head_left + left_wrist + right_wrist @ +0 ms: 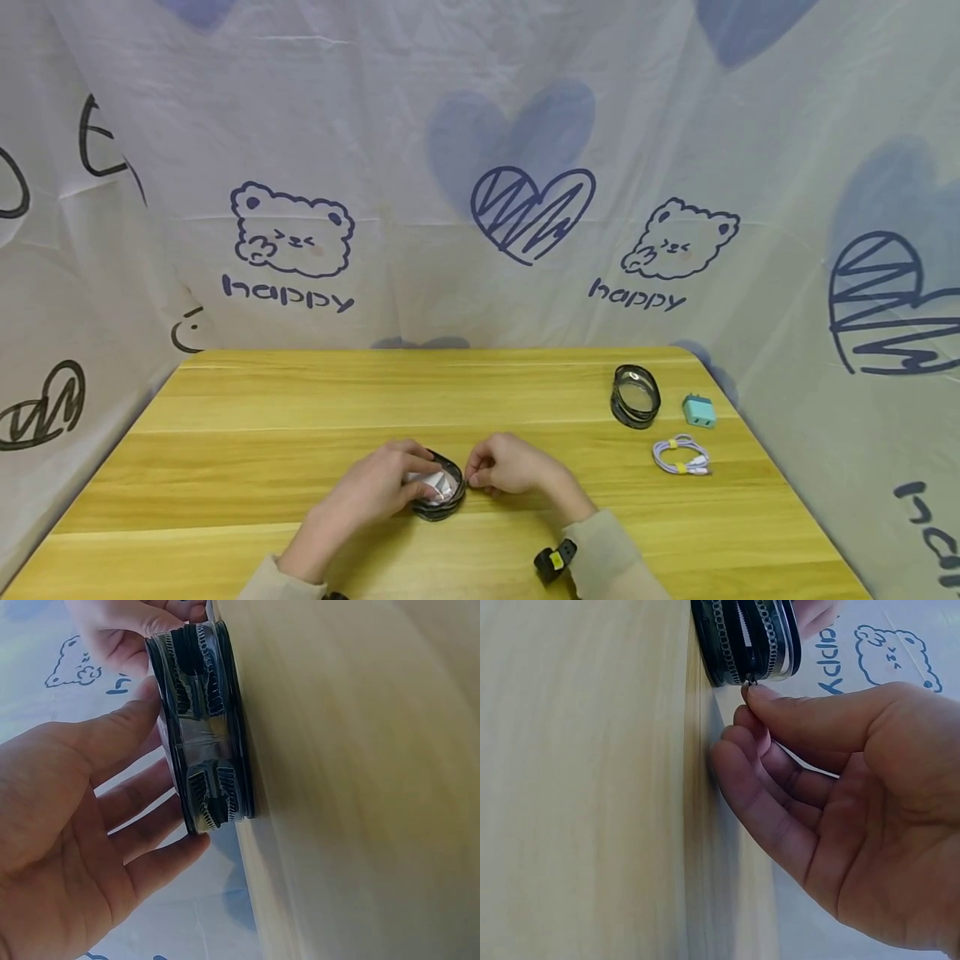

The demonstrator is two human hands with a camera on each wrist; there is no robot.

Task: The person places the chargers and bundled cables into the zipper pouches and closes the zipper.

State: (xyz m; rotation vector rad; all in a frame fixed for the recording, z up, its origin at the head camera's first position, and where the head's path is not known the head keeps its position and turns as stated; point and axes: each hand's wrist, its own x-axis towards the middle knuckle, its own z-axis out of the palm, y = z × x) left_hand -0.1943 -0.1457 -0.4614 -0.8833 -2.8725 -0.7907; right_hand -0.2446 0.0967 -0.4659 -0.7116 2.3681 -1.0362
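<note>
A small round zip pouch (437, 510), clear with black edging, sits on the wooden table in front of me. My left hand (382, 479) grips it from the left, thumb on the near side and fingers on the far side. Black zipper teeth run around the side wall of the pouch (202, 739) in the left wrist view, the zipper parted in places. On the right, my right hand (513, 465) pinches the small zipper pull (751, 679) between thumb and index finger, other fingers curled. A whitish, shiny patch shows on the pouch's top.
Toward the back right of the table (300, 400) lies another round black-edged clear pouch (618, 410). A teal two-port charger plug (699, 412) and a coiled pale purple cable (658, 458) with yellow ties are beside it. A printed curtain (405, 183) hangs behind the table.
</note>
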